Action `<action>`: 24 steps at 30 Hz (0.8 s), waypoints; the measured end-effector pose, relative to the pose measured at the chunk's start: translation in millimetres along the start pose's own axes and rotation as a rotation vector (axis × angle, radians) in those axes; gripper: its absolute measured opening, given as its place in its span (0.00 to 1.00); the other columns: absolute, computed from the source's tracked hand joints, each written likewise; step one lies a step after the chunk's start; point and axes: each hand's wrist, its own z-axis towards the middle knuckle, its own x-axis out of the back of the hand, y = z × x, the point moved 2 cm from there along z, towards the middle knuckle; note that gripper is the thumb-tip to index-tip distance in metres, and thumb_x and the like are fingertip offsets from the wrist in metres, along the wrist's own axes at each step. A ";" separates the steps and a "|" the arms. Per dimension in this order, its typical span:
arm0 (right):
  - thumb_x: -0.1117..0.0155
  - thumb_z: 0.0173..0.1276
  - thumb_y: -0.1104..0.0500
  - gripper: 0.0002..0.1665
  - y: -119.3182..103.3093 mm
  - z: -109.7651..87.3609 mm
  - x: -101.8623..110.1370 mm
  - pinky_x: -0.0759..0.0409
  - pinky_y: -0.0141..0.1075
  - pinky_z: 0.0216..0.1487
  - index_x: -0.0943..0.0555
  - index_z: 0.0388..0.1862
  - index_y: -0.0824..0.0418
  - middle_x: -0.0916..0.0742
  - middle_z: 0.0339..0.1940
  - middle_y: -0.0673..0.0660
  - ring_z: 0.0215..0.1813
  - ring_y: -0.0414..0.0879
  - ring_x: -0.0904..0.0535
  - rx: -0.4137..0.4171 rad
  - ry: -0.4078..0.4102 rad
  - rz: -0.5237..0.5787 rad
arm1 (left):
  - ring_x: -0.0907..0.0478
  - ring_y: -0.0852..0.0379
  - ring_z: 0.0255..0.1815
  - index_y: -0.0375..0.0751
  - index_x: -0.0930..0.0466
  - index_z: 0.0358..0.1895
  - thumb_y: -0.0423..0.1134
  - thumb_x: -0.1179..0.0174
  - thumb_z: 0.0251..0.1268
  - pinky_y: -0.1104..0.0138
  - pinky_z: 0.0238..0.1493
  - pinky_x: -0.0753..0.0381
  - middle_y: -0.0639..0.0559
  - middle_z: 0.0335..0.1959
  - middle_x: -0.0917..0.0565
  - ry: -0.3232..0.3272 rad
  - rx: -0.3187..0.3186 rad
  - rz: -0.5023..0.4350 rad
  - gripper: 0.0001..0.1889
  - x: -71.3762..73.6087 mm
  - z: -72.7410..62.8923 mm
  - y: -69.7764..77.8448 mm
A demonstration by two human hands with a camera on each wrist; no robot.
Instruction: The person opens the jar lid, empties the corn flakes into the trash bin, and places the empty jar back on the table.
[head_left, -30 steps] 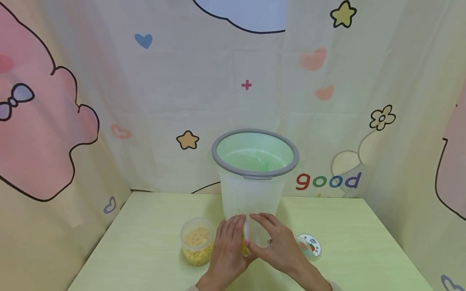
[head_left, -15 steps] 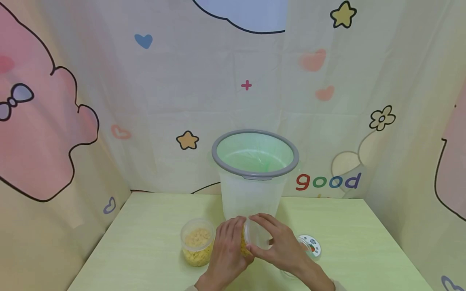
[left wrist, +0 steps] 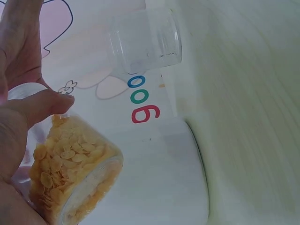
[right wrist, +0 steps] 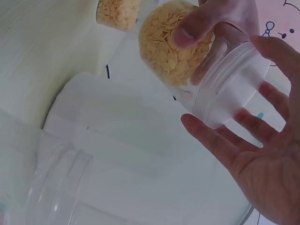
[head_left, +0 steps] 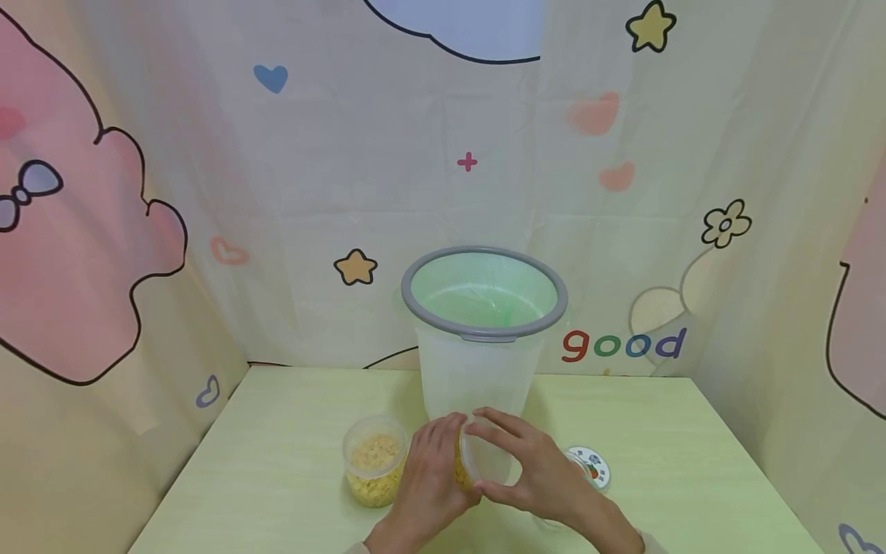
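Note:
My left hand point(head_left: 432, 465) grips a clear plastic jar point(left wrist: 77, 157) of yellow flakes, held tilted on its side in front of the bin, its translucent white lid point(head_left: 487, 455) facing right. In the right wrist view the flakes are heaped toward the jar's base, away from the lid point(right wrist: 239, 86). My right hand point(head_left: 543, 465) curves around that lid, thumb and fingertips spread at its rim and the palm apart from it. Left of the hands, a second jar of yellow flakes point(head_left: 376, 473) stands on the table with its top open.
Behind the hands stands a tall whitish bin point(head_left: 477, 369) with a grey rim and green liner. A clear jar point(left wrist: 145, 40) without flakes stands to the right, mostly behind my right arm in the head view. Near it shows a round printed disc point(head_left: 594, 464). A patterned curtain surrounds the table.
My right hand's fingers have spread wider and shifted around the lid. The lid now faces slightly more toward the camera. My left hand keeps its grip, and the second jar has stayed put.

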 end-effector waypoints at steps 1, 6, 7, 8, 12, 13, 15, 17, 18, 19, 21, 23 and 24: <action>0.20 0.49 0.50 0.41 0.4 0.0 0.5 0.17 0.44 0.56 0.25 0.64 0.46 0.21 0.66 0.54 0.63 0.49 0.21 0.026 -0.007 -0.016 | 0.24 0.53 0.54 0.42 0.29 0.61 0.46 0.17 0.19 0.58 0.57 0.23 0.53 0.54 0.21 -0.002 0.002 -0.005 0.51 0.2 0.1 -0.3; 0.21 0.52 0.53 0.41 1.0 0.0 2.2 0.19 0.43 0.60 0.27 0.66 0.47 0.25 0.69 0.56 0.68 0.48 0.27 0.098 -0.042 -0.011 | 0.24 0.54 0.54 0.42 0.29 0.60 0.46 0.17 0.18 0.58 0.56 0.22 0.53 0.53 0.21 0.006 -0.001 -0.015 0.51 0.4 1.4 -1.3; 0.22 0.52 0.53 0.41 0.9 -0.2 2.4 0.20 0.43 0.60 0.27 0.66 0.47 0.26 0.70 0.56 0.68 0.48 0.28 0.106 -0.050 -0.007 | 0.24 0.54 0.54 0.42 0.29 0.61 0.46 0.17 0.18 0.58 0.56 0.22 0.53 0.53 0.21 0.008 -0.001 -0.016 0.51 0.5 1.5 -1.3; 0.22 0.53 0.54 0.41 0.5 -0.3 2.7 0.19 0.44 0.61 0.28 0.66 0.47 0.26 0.71 0.56 0.69 0.48 0.28 0.115 -0.057 -0.005 | 0.24 0.54 0.54 0.42 0.30 0.61 0.46 0.17 0.18 0.58 0.56 0.22 0.54 0.53 0.21 0.009 0.000 -0.018 0.52 0.7 1.5 -1.2; 0.23 0.55 0.52 0.42 -1.9 -1.1 3.8 0.20 0.46 0.61 0.30 0.68 0.47 0.29 0.73 0.56 0.71 0.49 0.31 0.112 -0.084 -0.002 | 0.24 0.54 0.55 0.43 0.30 0.61 0.47 0.16 0.18 0.58 0.56 0.22 0.54 0.54 0.21 0.012 0.003 -0.018 0.53 0.7 0.6 -1.3; 0.23 0.56 0.50 0.42 -2.6 -1.2 3.9 0.19 0.46 0.61 0.30 0.69 0.47 0.30 0.74 0.56 0.71 0.49 0.31 0.103 -0.085 -0.004 | 0.24 0.54 0.55 0.42 0.30 0.62 0.48 0.16 0.18 0.58 0.56 0.22 0.53 0.54 0.21 0.012 0.004 -0.019 0.53 0.6 0.2 -1.4; 0.26 0.58 0.45 0.43 -4.7 -0.9 4.1 0.19 0.47 0.59 0.32 0.71 0.47 0.31 0.75 0.55 0.70 0.50 0.30 0.074 -0.075 -0.021 | 0.23 0.54 0.55 0.42 0.30 0.62 0.48 0.16 0.19 0.57 0.56 0.22 0.53 0.54 0.20 0.017 0.006 -0.017 0.53 0.5 -0.2 -1.7; 0.29 0.59 0.40 0.43 -7.1 -0.4 4.3 0.17 0.48 0.56 0.33 0.72 0.48 0.32 0.75 0.53 0.68 0.50 0.27 0.025 -0.047 -0.050 | 0.23 0.54 0.55 0.42 0.30 0.62 0.49 0.17 0.21 0.57 0.57 0.22 0.53 0.54 0.20 0.019 0.010 -0.011 0.52 0.7 -0.2 -1.8; 0.30 0.60 0.39 0.44 -8.3 0.0 4.5 0.17 0.48 0.54 0.33 0.73 0.47 0.32 0.75 0.52 0.68 0.50 0.27 -0.012 -0.034 -0.063 | 0.23 0.54 0.55 0.42 0.30 0.62 0.48 0.17 0.21 0.57 0.57 0.22 0.53 0.54 0.20 0.020 0.012 -0.010 0.52 0.6 -0.1 -2.0; 0.32 0.60 0.37 0.44 -9.5 0.7 4.8 0.16 0.47 0.53 0.34 0.73 0.46 0.32 0.75 0.50 0.67 0.49 0.26 -0.053 -0.020 -0.077 | 0.23 0.54 0.56 0.42 0.30 0.62 0.47 0.18 0.21 0.57 0.57 0.22 0.53 0.54 0.20 0.021 0.013 -0.010 0.51 0.6 0.1 -2.1; 0.33 0.60 0.36 0.43 -12.3 2.5 5.7 0.16 0.47 0.51 0.34 0.73 0.44 0.30 0.74 0.49 0.65 0.49 0.23 -0.138 0.009 -0.099 | 0.23 0.54 0.56 0.43 0.30 0.62 0.47 0.18 0.22 0.58 0.57 0.22 0.53 0.54 0.20 0.017 0.017 0.000 0.51 0.6 0.7 -2.2; 0.34 0.60 0.35 0.43 -15.0 4.4 6.0 0.16 0.47 0.50 0.33 0.73 0.42 0.28 0.72 0.50 0.62 0.49 0.21 -0.226 0.025 -0.111 | 0.24 0.54 0.56 0.43 0.30 0.62 0.48 0.18 0.22 0.58 0.58 0.22 0.53 0.55 0.21 0.012 0.023 0.004 0.51 0.9 1.2 -1.9; 0.34 0.60 0.35 0.42 -16.4 5.7 6.0 0.16 0.47 0.50 0.33 0.72 0.41 0.27 0.71 0.50 0.61 0.49 0.20 -0.267 0.029 -0.112 | 0.24 0.54 0.57 0.43 0.30 0.62 0.48 0.17 0.22 0.58 0.58 0.23 0.53 0.55 0.21 0.008 0.026 0.005 0.51 1.1 1.4 -1.8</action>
